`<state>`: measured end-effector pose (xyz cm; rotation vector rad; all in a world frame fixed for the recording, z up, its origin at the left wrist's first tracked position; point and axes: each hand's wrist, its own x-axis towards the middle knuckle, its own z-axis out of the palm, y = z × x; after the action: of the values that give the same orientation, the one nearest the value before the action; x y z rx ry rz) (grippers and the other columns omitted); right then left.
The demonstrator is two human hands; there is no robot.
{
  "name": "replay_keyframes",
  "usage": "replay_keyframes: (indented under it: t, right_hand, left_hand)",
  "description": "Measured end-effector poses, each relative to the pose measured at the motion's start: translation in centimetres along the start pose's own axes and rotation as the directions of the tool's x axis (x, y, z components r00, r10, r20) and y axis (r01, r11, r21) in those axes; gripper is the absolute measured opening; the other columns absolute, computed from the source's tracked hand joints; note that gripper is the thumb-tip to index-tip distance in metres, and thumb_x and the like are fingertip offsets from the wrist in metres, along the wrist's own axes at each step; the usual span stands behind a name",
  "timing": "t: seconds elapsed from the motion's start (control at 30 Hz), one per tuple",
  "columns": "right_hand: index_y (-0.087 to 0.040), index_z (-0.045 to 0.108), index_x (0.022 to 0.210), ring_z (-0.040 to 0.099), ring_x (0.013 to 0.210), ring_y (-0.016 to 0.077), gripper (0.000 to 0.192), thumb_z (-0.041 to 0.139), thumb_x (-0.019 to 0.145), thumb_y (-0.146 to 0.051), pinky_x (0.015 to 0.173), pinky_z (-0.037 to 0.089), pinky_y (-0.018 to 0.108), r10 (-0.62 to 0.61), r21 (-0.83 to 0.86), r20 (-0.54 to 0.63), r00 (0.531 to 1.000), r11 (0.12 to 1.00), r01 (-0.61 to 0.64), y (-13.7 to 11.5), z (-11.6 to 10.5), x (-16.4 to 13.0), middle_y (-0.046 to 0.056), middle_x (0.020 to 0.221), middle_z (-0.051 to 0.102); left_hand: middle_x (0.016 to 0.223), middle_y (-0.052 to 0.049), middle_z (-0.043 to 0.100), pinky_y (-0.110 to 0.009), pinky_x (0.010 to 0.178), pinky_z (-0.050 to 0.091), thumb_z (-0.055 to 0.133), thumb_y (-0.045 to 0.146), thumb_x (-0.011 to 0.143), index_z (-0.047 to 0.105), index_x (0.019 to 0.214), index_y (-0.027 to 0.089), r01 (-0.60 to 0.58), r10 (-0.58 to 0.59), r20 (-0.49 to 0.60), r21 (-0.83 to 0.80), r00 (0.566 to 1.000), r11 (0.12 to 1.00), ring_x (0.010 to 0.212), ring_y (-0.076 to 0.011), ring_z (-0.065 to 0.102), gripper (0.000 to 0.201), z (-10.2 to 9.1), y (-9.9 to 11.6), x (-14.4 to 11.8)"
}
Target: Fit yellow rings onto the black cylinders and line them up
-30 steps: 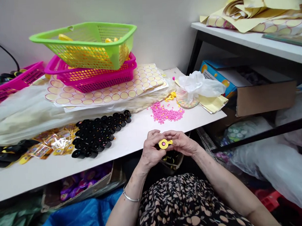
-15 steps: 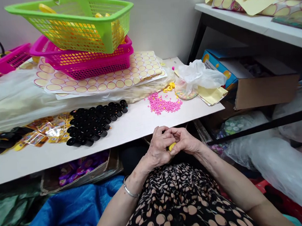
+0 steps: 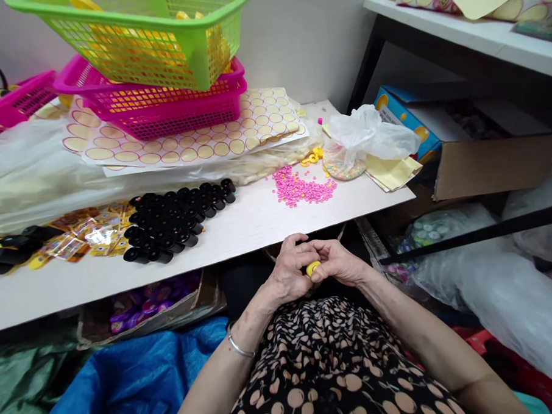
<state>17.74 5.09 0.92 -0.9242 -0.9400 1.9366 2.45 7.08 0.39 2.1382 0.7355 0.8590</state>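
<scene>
Close together at the table's front edge, my two hands meet in front of my body. Between them shows a small round yellow piece (image 3: pixel 313 268), with much of it hidden by fingers. My left hand (image 3: pixel 292 268) curls round it from one side. The thumb and fingers of my right hand (image 3: pixel 337 262) pinch it from the other. Beyond the hands, a spread of tiny pink pieces (image 3: pixel 302 189) lies on the white table (image 3: pixel 240 224). A few yellow ring-like pieces (image 3: pixel 311 158) lie just behind them.
Black cylinders (image 3: pixel 167 221) stand grouped at left, beside shiny printed packets (image 3: pixel 94 233). A green basket (image 3: pixel 206 63) rests on a pink basket (image 3: pixel 176 120) over sticker sheets (image 3: pixel 200 150). A plastic bag (image 3: pixel 368 136) sits at the table's right end, near an open carton (image 3: pixel 489 167).
The yellow piece has turned slightly and shows more of its round face between my fingers. Both hands stay in nearly the same place; the view has shifted a little.
</scene>
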Motion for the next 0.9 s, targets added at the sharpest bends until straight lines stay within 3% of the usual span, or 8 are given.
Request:
replay_keyframes:
  t: [0.2,0.33,0.5,0.63,0.73,0.8,0.83,0.9]
  right_hand:
    - [-0.015,0.065,0.086,0.057,0.068,0.0130,0.041,0.079,0.047,-0.016,0.063,0.045,0.024,-0.084,-0.063,-0.071,0.994,0.995,0.079,0.8,0.7,-0.3,-0.001,0.074,0.063]
    - [-0.019,0.063,0.098,0.059,0.081,0.0152,0.049,0.078,0.051,-0.017,0.073,0.046,0.026,-0.178,-0.079,-0.146,0.973,0.983,0.167,1.5,0.7,-0.3,0.001,0.090,0.064]
    - [-0.020,0.057,0.109,0.055,0.096,0.0168,0.071,0.082,0.043,-0.014,0.079,0.043,0.024,-0.149,-0.042,-0.058,0.987,0.988,0.146,1.4,0.3,0.0,0.003,0.102,0.061]
    - [-0.019,0.057,0.107,0.055,0.095,0.0165,0.055,0.077,0.055,-0.022,0.081,0.042,0.026,-0.139,-0.053,-0.025,0.990,0.989,0.138,1.3,0.3,0.3,0.005,0.102,0.061]
    - [-0.018,0.057,0.104,0.055,0.094,0.0185,0.047,0.072,0.060,-0.024,0.080,0.042,0.029,-0.110,-0.170,0.032,0.993,0.979,0.114,1.7,-0.2,0.7,0.005,0.101,0.061]
    - [-0.018,0.056,0.103,0.056,0.090,0.0196,0.042,0.068,0.063,-0.024,0.077,0.043,0.030,-0.076,-0.384,0.037,0.996,0.919,0.084,2.2,-0.9,1.4,0.005,0.099,0.061]
    - [-0.017,0.056,0.101,0.056,0.089,0.0201,0.038,0.066,0.065,-0.023,0.076,0.043,0.031,-0.076,-0.537,0.005,0.997,0.841,0.066,2.5,-1.2,1.9,0.005,0.098,0.060]
    - [-0.016,0.056,0.098,0.055,0.090,0.0220,0.032,0.062,0.067,-0.021,0.076,0.042,0.032,-0.090,-0.825,-0.062,0.994,0.565,0.000,3.2,-1.6,3.1,0.008,0.098,0.060]
  left_hand:
    - [0.068,-0.003,0.064,-0.042,0.097,0.034,0.060,0.019,0.070,0.064,0.066,0.021,-0.030,0.030,0.005,-0.004,1.000,1.000,0.072,-0.0170,0.054,0.006,0.8,-0.1,-0.3]
    - [0.070,-0.004,0.064,-0.042,0.095,0.035,0.064,0.021,0.068,0.065,0.068,0.020,-0.039,0.036,-0.059,-0.048,0.998,0.998,0.079,-0.0191,0.054,0.001,0.7,-0.7,-0.3]
    - [0.074,-0.006,0.065,-0.042,0.091,0.038,0.075,0.025,0.056,0.065,0.071,0.019,0.021,-0.040,-0.137,-0.140,0.990,0.990,0.099,-0.0256,0.049,0.018,0.3,-1.2,-0.2]
    - [0.072,-0.004,0.065,-0.042,0.093,0.037,0.070,0.020,0.059,0.065,0.072,0.019,0.021,-0.037,-0.142,-0.112,0.989,0.993,0.090,-0.0221,0.053,0.013,0.4,-1.0,-0.4]
    - [0.075,-0.003,0.065,-0.042,0.096,0.035,0.065,0.014,0.058,0.066,0.078,0.020,-0.026,0.020,-0.082,-0.079,0.996,0.997,0.078,-0.0177,0.055,0.021,0.1,-1.2,-0.9]
    - [0.084,-0.004,0.065,-0.042,0.094,0.038,0.064,0.012,0.055,0.066,0.087,0.020,-0.022,0.018,-0.082,-0.046,0.996,0.999,0.086,-0.0197,0.054,0.033,-0.9,-2.0,-1.5]
    - [0.088,-0.005,0.064,-0.041,0.092,0.040,0.063,0.011,0.055,0.065,0.091,0.020,0.005,-0.007,-0.123,-0.021,0.992,1.000,0.090,-0.0209,0.053,0.036,-1.7,-2.6,-1.8]
    - [0.094,-0.007,0.062,-0.038,0.085,0.044,0.059,0.009,0.058,0.064,0.094,0.019,0.101,-0.080,-0.283,0.060,0.956,0.993,0.094,-0.0216,0.052,0.037,-3.8,-4.1,-2.1]
